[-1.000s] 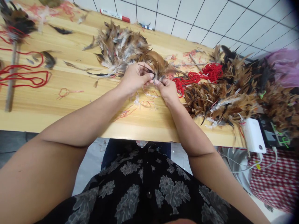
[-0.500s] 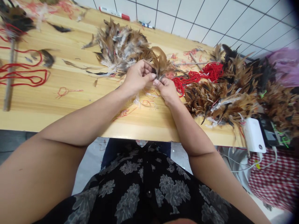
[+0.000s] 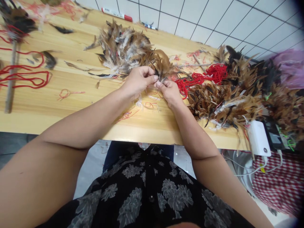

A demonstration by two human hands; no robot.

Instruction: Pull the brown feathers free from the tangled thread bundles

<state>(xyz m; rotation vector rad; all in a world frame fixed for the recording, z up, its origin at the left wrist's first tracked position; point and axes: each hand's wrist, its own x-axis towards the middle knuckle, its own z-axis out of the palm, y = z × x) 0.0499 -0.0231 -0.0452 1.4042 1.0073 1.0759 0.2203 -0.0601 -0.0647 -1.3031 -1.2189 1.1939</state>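
Note:
Over the middle of the wooden table [image 3: 95, 117], my left hand [image 3: 141, 79] and my right hand [image 3: 169, 91] meet, their fingertips pinched close together. Between them is the base of a small bunch of brown feathers [image 3: 163, 65], which fans out away from me. Whether a thread runs through the fingers is too small to tell. Just beyond my left hand lies a large pile of brown and grey feathers [image 3: 125, 46]. To the right of my right hand is a heap of red cord [image 3: 216, 72], with a long bundle of brown feathers [image 3: 220, 98] below it.
A stick with dark feathers [image 3: 10, 76] and loops of red cord [image 3: 35, 79] lies at the left. Markers [image 3: 116, 14] rest by the tiled wall [image 3: 201, 19]. At the right edge are a white power bank [image 3: 258, 138] with cables and a phone [image 3: 273, 134].
My left hand has shifted very slightly, its fingers still pinching at the feather base. The right hand stays nearly in place, and the view has moved a touch.

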